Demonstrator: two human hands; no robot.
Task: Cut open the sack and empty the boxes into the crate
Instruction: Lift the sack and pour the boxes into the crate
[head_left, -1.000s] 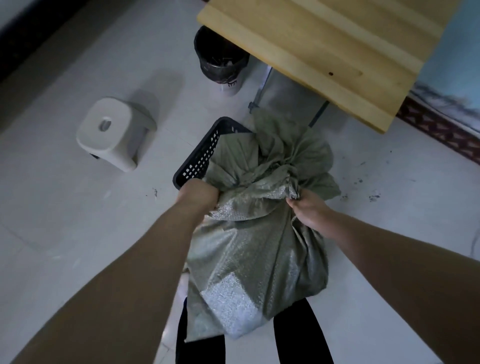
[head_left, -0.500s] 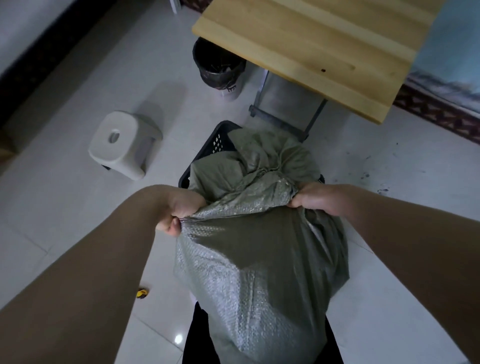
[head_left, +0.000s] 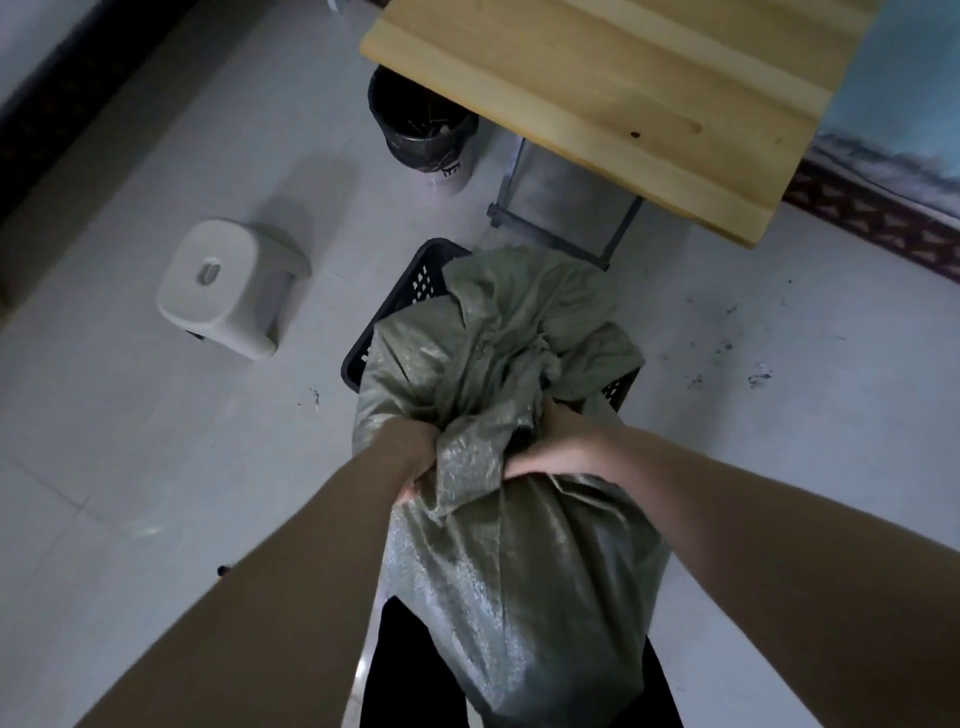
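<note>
A grey-green woven sack (head_left: 524, 582) hangs in front of my legs, its far end draped over a black perforated crate (head_left: 415, 283) on the floor. My left hand (head_left: 415, 457) grips the bunched fabric on the left. My right hand (head_left: 561, 447) grips the fabric on the right, close beside the left. The two fists pinch the sack at its middle. No boxes show; the sack hides the inside of the crate.
A white plastic stool (head_left: 228, 286) stands left of the crate. A black-lined bin (head_left: 426, 130) sits beyond it, under the edge of a wooden table (head_left: 623, 93) with metal legs. Dirt specks mark the white tile floor at right.
My hands have come closer together, bunching the sack's middle. The lower part of the sack now hangs fuller toward my legs, and the view has shifted slightly.
</note>
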